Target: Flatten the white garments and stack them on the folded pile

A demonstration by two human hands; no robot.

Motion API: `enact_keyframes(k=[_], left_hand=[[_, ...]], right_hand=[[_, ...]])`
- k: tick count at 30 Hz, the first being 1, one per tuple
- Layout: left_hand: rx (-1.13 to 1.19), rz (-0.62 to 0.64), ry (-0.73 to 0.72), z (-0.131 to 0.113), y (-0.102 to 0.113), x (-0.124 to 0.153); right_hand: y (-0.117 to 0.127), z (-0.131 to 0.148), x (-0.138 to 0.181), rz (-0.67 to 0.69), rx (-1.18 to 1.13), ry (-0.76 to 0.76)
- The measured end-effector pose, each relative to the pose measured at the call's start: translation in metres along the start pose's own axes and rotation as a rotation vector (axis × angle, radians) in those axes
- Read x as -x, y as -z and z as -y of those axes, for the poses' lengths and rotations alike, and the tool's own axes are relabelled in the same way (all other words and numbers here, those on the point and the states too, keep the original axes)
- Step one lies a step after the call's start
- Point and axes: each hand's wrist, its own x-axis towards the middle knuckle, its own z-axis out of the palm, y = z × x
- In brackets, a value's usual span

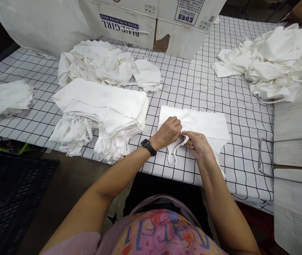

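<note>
A white garment (206,122) with a scalloped top edge and thin straps lies flat on the table in front of me. Both hands meet over its left part. My left hand (170,131), with a black watch on the wrist, has its fingers pinched at the base of a white strap (172,156). Close beside it, my right hand (197,143) pinches the same strap between thumb and fingers. The strap's loop hangs down below the hands toward the table's front edge. The exact spot between the fingertips is partly hidden.
Left of the garment is a neat stack of white garments (105,99), straps hanging over the front edge. Behind it lies a loose white pile (98,62). A cardboard box (180,39) stands at the back. Another heap (280,60) and a metal wire frame (286,159) are right.
</note>
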Motion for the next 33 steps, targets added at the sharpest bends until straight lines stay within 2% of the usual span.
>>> enact_keyframes(k=[7,14,18,22,26,28,30,32,33], left_hand=[[-0.041,0.065,-0.022,0.0,0.006,0.0],[-0.052,0.171,0.051,0.0,0.017,0.001],[-0.091,0.22,0.125,-0.003,0.034,0.005],[-0.247,0.227,0.16,-0.01,0.049,0.019],[-0.292,0.234,0.217,-0.018,0.054,0.04],[-0.283,0.23,0.239,-0.022,0.054,0.049],[-0.283,0.196,0.292,-0.026,0.053,0.054],[-0.265,0.109,0.337,-0.034,0.05,0.058],[-0.232,0.06,0.331,-0.04,0.048,0.06]], right_hand=[[0.002,-0.008,0.009,0.023,0.042,0.033],[0.011,-0.028,0.054,0.284,0.124,-0.029],[0.012,-0.046,0.084,0.209,0.193,-0.017],[0.016,-0.075,0.115,0.206,0.323,0.091],[0.023,-0.093,0.138,0.222,0.578,0.362],[0.029,-0.093,0.143,0.204,0.643,0.47],[0.036,-0.086,0.142,0.216,0.677,0.502],[0.048,-0.073,0.137,0.182,0.699,0.539],[0.056,-0.065,0.132,0.122,0.715,0.576]])
